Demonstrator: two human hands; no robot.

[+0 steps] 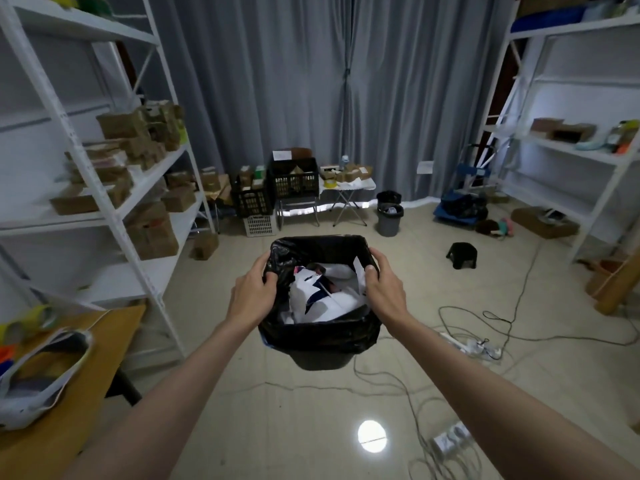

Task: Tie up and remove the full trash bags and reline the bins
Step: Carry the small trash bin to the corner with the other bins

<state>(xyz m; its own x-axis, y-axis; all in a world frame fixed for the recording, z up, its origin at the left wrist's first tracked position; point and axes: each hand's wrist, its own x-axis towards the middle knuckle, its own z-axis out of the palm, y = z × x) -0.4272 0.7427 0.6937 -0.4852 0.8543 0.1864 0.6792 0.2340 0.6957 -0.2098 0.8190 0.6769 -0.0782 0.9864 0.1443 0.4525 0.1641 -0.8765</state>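
Here, left hand [250, 295] and right hand [381, 289] each pinch the black bag's [322, 336] rim, white paper waste [325, 296] inside.

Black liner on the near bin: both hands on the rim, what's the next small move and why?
Probably draw the two gripped edges inward and up to gather the mouth. The left hand and right hand each grip opposite sides of the black bag, which is still folded over the bin and open on white waste.

Storeroom, white shelving [104, 188] stacked with cardboard boxes [138, 136], black crates [294, 181], grey curtain [311, 81]
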